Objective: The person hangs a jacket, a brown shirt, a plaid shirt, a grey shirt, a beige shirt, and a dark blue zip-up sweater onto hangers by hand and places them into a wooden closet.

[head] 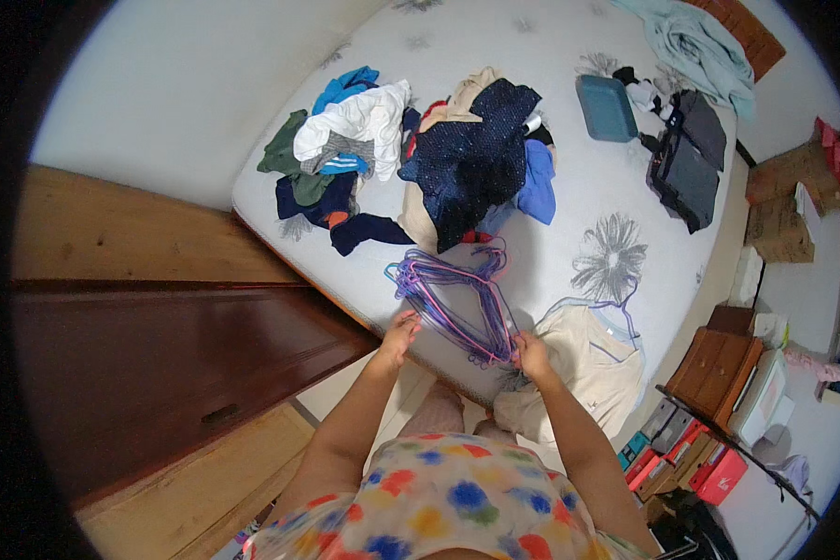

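A bundle of purple, blue and pink clothes hangers (493,308) is in front of me at the near edge of the mattress (455,28). My right hand (532,355) grips the bundle at its right corner. Beside its left lower edge, my left hand (400,336) has its fingers slightly curled and apart, seeming to hold nothing. To the right, a cream top (588,357) hangs partly over the mattress edge, with a purple hanger (628,318) in its neck. Beyond the bundle lies a pile topped by a dark navy speckled garment (469,168).
A second clothes heap with a white garment (364,119) lies at the left. Farther right are a teal tray (606,108), dark grey folded items (682,175) and a pale green blanket (700,52). A dark wooden panel (175,364) borders the left; stacked boxes (686,448) stand right.
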Available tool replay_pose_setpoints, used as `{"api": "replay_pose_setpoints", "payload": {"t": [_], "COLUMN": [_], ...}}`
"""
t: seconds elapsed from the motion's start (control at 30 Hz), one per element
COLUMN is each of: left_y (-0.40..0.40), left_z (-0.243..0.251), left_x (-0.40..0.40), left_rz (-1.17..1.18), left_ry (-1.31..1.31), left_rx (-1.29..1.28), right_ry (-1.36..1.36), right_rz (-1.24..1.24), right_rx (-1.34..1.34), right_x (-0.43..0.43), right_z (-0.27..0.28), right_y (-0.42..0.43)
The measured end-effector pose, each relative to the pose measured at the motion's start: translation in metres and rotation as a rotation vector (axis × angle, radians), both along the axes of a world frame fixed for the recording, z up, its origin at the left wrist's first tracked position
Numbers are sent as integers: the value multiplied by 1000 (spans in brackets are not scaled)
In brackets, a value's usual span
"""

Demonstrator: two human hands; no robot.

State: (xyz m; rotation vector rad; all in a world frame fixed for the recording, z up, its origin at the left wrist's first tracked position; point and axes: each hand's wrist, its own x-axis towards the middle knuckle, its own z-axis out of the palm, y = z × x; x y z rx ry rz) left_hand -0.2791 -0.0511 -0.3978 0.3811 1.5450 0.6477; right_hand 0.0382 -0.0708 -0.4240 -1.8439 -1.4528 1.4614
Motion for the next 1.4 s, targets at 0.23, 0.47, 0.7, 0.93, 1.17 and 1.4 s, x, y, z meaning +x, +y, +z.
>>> {"api": "replay_pose_setpoints", "payload": {"t": [0.23, 0.47, 0.7, 0.93, 1.17, 1.4], "left_y": [42, 79, 122, 186, 275, 258], "left_z": [84, 121, 105, 55, -106, -56], "left_x": [12, -9, 4, 18, -31, -98], "left_rz": [429, 606, 294, 47, -130, 154], "left_ry": [37, -248, -281, -114, 527, 1318], "left_rx": [35, 295, 265, 231, 453, -5], "right_ry": [355, 301, 543, 425, 332, 336], "right_rz": [-144, 159, -36, -377, -495, -652], "right_rx": [-212, 83, -53, 30, -49, -184], "right_x": [36, 41, -29, -44, -17, -23], "right_z": [78, 96, 160, 157, 153, 135], "right_y": [-13, 10, 76, 104, 63, 39]}}
